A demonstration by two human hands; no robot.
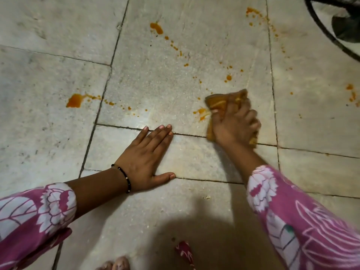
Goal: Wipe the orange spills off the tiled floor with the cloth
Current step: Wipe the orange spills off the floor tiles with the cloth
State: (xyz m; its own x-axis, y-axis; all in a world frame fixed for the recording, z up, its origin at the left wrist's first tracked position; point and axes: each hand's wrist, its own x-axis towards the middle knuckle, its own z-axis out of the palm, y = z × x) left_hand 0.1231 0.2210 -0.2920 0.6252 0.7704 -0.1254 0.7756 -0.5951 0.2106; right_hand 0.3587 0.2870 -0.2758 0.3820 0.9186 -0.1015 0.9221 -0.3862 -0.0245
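**Orange spills, one cloth, two hands**

Orange-stained crumpled cloth (226, 106) sits bunched in the right hand (235, 123), fingers curled round it, pressed to the grey tiled floor (155, 80) beside one smear (201, 113). Left hand (145, 158) lies flat, fingers straight. Two bigger puddles: far (156, 28), left (75, 100).

The right hand (234, 123) grips a bunched orange cloth (220, 103) against the tiled floor (155, 78), its edge touching an orange smear (201, 114) at the cloth's 9 o'clock. The left hand (145, 159) lies flat, fingers straight toward 1 o'clock. Larger spills sit at 9 o'clock (75, 100) and 11 o'clock (156, 28), with droplets scattered between.
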